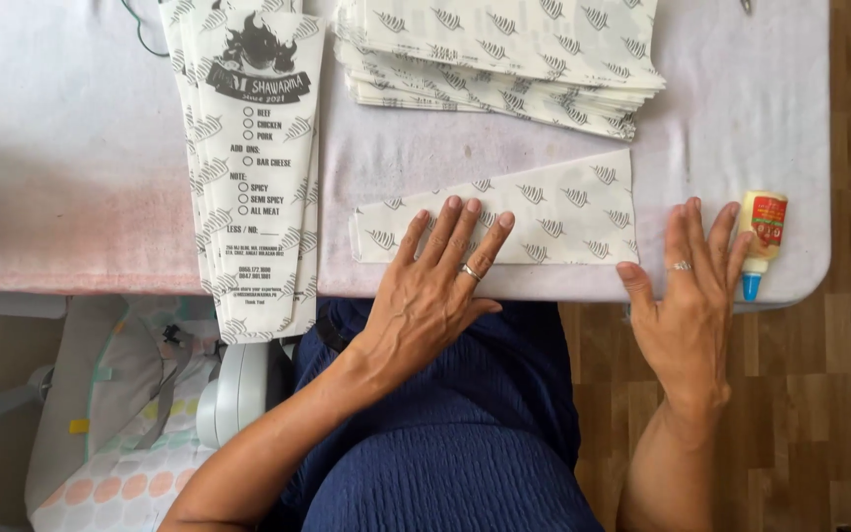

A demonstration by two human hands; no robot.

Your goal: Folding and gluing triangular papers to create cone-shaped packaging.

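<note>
The left hand [435, 281] lies flat, fingers spread, pinning the folded paper wrapper [534, 212] at the worktop [71, 148] edge, while the right hand [691, 296] rests open and empty beside the glue bottle [762, 236], gripping nothing.

Paper wrappers and one glue bottle on the table [71, 148].
Tapered white wrapper [544, 212], grey-patterned, lies near centre; printed wrapper stack [253, 148] left, overhanging near edge; flat stack [504, 54] far; small white glue bottle [761, 236], red label, blue tip, right.
</note>
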